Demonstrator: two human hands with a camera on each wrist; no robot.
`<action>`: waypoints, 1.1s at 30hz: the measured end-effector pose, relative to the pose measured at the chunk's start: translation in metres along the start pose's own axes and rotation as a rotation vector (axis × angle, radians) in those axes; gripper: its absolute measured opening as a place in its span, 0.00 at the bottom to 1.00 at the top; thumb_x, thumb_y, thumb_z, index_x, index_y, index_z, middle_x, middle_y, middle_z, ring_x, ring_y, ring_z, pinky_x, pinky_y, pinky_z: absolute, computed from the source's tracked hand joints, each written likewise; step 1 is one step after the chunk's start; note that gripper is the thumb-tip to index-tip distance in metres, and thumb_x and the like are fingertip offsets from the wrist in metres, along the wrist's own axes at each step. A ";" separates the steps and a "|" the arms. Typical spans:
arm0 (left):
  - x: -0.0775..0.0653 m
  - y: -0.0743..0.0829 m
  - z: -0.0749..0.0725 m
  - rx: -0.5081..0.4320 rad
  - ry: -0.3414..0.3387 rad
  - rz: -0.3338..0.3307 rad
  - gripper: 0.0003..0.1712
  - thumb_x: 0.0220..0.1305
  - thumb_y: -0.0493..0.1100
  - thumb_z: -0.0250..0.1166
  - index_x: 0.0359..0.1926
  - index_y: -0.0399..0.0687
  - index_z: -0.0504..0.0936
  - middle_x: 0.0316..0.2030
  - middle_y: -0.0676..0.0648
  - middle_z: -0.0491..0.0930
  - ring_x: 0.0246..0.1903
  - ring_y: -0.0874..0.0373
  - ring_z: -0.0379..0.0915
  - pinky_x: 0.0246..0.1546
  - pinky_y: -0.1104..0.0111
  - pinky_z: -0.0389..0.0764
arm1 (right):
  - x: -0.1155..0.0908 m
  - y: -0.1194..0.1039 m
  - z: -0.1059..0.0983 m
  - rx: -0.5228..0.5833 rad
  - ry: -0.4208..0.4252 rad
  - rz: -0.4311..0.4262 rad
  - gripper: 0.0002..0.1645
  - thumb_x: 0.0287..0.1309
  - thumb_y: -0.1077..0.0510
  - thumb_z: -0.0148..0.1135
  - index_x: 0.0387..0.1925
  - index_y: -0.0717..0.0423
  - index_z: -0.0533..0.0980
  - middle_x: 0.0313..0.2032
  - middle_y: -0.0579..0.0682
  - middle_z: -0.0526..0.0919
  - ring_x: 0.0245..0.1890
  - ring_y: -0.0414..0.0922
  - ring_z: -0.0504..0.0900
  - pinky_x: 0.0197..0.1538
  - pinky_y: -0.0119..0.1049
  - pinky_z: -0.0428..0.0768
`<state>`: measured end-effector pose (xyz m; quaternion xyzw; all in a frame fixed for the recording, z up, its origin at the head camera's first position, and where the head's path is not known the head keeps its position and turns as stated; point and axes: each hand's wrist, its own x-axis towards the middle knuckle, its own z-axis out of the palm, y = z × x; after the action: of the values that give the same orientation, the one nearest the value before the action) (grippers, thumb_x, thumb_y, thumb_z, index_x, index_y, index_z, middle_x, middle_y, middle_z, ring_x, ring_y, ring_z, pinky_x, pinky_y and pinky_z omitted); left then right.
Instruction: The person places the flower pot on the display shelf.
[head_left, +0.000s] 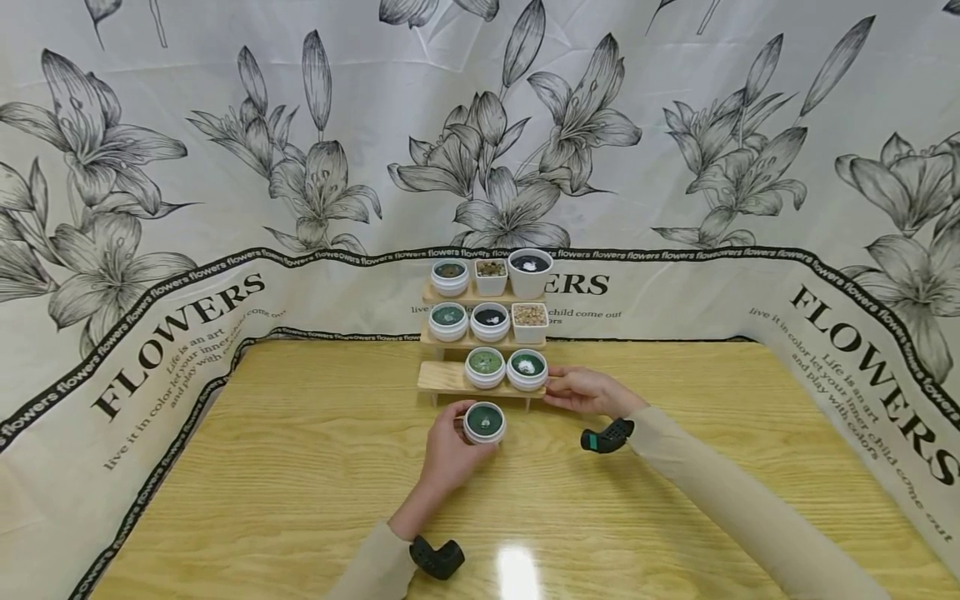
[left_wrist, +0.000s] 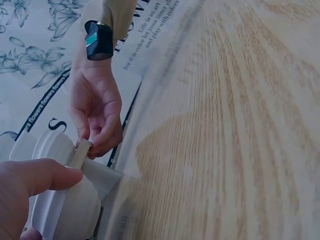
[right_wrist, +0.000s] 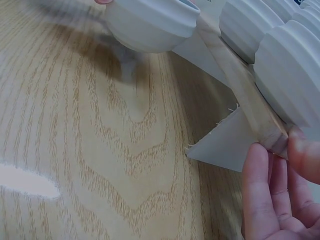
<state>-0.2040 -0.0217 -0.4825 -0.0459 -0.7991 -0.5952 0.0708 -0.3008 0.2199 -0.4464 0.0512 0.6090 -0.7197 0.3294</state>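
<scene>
My left hand grips a round white pot with a dark green filling, held just in front of a three-tier wooden stand. In the left wrist view my thumb lies along the pot's side. At the stand's right end, my right hand pinches the bottom shelf's corner between thumb and fingers, plain in the right wrist view at the wooden board. On that shelf sit a light green pot and a dark green pot with a white patch; its left end is bare wood.
The middle shelf bears two round pots and a square pot of pale pebbles. The top shelf carries a round pot, a square pot and a taller pot. A flower-printed cloth hangs behind the wooden table.
</scene>
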 end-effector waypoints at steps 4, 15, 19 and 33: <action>-0.001 -0.003 -0.002 -0.012 0.022 0.008 0.38 0.34 0.31 0.76 0.53 0.33 0.75 0.45 0.38 0.79 0.41 0.51 0.77 0.39 0.75 0.78 | -0.001 -0.001 0.000 0.009 0.004 0.007 0.39 0.66 0.73 0.40 0.74 0.65 0.39 0.36 0.46 0.79 0.35 0.36 0.81 0.47 0.27 0.82; -0.003 -0.007 -0.013 -0.009 0.079 -0.012 0.37 0.36 0.32 0.76 0.54 0.36 0.75 0.45 0.40 0.78 0.41 0.53 0.76 0.38 0.76 0.77 | 0.003 0.002 -0.008 -0.031 -0.032 -0.024 0.42 0.64 0.72 0.47 0.73 0.67 0.40 0.42 0.48 0.78 0.40 0.36 0.80 0.57 0.30 0.78; -0.001 -0.004 -0.018 -0.015 0.098 -0.011 0.37 0.36 0.31 0.75 0.54 0.36 0.75 0.47 0.39 0.77 0.42 0.52 0.76 0.40 0.75 0.77 | 0.020 0.012 -0.029 -0.012 -0.125 -0.053 0.45 0.61 0.69 0.57 0.73 0.65 0.45 0.47 0.51 0.77 0.44 0.39 0.80 0.59 0.33 0.77; 0.007 0.006 -0.035 -0.005 0.121 0.025 0.38 0.39 0.31 0.76 0.56 0.37 0.73 0.50 0.41 0.75 0.47 0.50 0.74 0.49 0.64 0.79 | -0.002 0.000 0.000 -0.002 -0.033 -0.016 0.40 0.66 0.73 0.40 0.73 0.67 0.36 0.37 0.45 0.78 0.36 0.35 0.81 0.47 0.26 0.81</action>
<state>-0.2082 -0.0531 -0.4659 -0.0201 -0.7914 -0.5978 0.1263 -0.2995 0.2206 -0.4453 0.0342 0.6044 -0.7225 0.3339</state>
